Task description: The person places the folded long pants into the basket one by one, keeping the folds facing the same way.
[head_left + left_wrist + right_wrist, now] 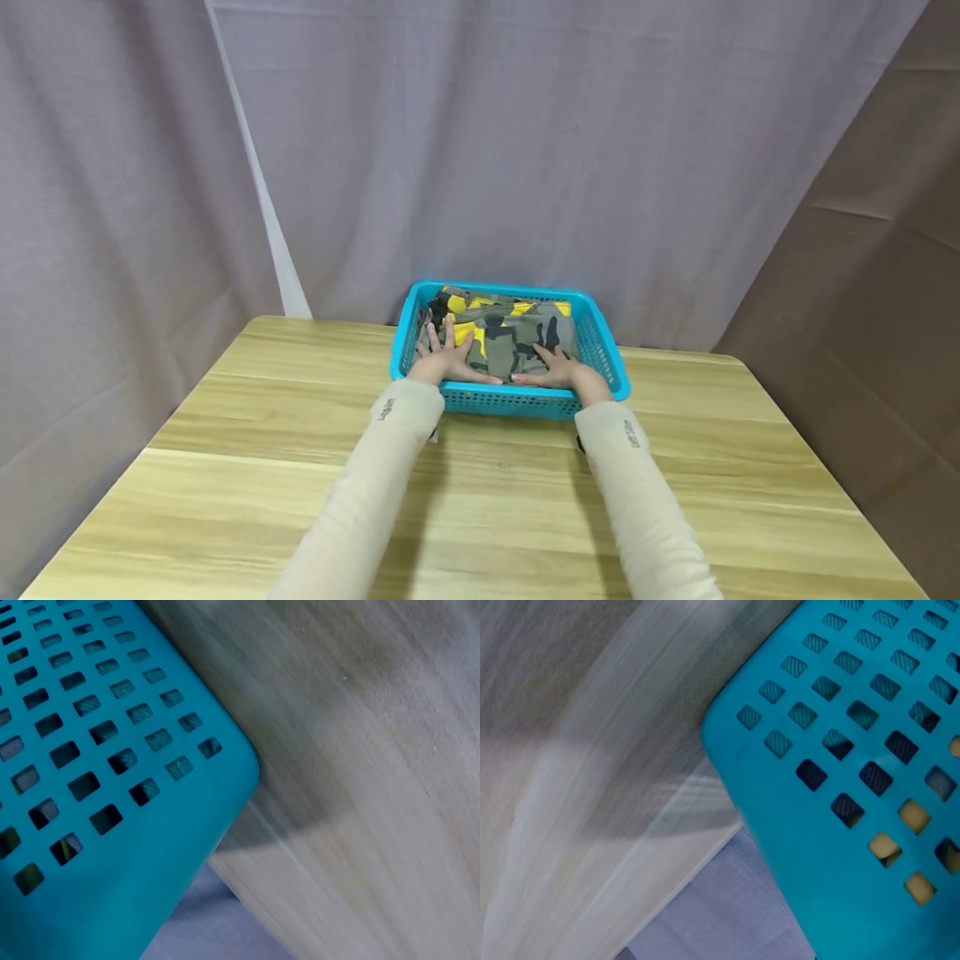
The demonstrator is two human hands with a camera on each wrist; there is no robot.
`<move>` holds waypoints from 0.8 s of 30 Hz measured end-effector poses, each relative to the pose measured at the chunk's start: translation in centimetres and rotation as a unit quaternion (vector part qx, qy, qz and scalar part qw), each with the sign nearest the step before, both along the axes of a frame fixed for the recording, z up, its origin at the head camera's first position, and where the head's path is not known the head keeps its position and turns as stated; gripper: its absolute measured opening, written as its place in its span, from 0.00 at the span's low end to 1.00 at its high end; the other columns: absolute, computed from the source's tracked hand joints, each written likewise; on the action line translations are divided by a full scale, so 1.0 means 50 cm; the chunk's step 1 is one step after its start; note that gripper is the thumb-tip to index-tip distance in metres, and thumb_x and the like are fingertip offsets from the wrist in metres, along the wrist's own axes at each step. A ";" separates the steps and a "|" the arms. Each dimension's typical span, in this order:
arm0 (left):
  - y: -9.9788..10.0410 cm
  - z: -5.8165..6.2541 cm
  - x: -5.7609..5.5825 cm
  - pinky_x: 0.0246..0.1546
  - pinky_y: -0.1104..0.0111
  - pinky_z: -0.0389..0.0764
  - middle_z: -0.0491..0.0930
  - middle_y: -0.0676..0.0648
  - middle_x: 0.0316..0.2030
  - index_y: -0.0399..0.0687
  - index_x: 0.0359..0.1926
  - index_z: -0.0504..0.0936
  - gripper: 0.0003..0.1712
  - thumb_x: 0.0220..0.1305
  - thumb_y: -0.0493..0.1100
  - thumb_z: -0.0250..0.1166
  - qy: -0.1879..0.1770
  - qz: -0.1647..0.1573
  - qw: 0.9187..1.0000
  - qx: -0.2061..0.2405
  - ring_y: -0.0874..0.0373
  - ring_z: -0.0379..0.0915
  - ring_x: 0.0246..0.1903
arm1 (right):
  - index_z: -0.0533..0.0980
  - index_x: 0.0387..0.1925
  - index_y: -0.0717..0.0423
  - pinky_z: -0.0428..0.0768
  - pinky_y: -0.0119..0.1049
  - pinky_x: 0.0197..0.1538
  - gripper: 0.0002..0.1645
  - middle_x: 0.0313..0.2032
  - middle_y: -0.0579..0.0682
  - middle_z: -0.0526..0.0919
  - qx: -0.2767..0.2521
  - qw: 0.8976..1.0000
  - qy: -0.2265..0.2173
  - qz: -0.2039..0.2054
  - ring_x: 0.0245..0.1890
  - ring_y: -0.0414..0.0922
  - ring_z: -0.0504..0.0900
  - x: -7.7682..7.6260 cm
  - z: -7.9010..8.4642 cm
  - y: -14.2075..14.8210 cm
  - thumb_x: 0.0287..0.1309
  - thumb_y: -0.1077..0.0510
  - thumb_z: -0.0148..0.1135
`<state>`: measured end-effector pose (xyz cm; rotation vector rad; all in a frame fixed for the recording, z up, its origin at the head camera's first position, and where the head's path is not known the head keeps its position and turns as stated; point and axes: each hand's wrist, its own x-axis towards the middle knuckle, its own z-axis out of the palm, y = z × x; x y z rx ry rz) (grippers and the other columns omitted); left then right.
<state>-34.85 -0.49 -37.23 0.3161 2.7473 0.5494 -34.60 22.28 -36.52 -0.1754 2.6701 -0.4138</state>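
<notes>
A blue plastic basket with a perforated wall holds folded camouflage clothing in grey, green, black and yellow. My left hand rests on the left part of the clothing, fingers spread toward the back. On the right part lies my right hand, its fingers spread too. The two thumbs point toward each other just inside the front rim. Neither hand shows in the wrist views, where the basket's perforated wall fills one side: left in the left wrist view, right in the right wrist view.
The basket stands near the back edge of a wooden table. A grey curtain hangs right behind it, and a brown cloth hangs at the right. Pale sleeves cover both forearms.
</notes>
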 end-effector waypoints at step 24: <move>-0.004 0.026 0.015 0.66 0.34 0.44 0.20 0.42 0.73 0.64 0.75 0.42 0.46 0.62 0.74 0.43 0.108 -0.018 0.994 -0.013 0.35 0.21 0.71 | 0.53 0.71 0.62 0.58 0.60 0.67 0.41 0.70 0.67 0.54 -0.030 0.994 0.085 0.069 0.69 0.64 0.54 0.016 0.040 0.009 0.68 0.39 0.44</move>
